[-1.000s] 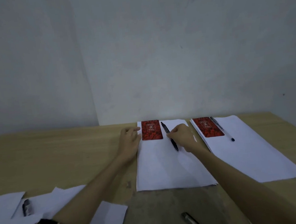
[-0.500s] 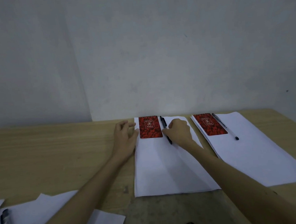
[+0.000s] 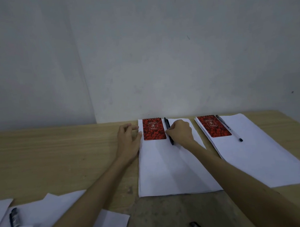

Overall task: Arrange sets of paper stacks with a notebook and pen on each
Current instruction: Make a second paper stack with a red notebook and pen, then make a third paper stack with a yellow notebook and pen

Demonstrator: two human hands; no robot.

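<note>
Hands: right [image 3: 181, 132] pinching pen [image 3: 168, 129], left [image 3: 129, 141] flat, released; wooden table [image 3: 49, 159], grey wall [image 3: 139, 50]

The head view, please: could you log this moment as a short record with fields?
middle stack: red notebook at far left corner, black pen beside it
right stack: second notebook, second pen alongside
right hand: on the black pen
left hand: at the stack's left edge
loose sheets: near left
</note>
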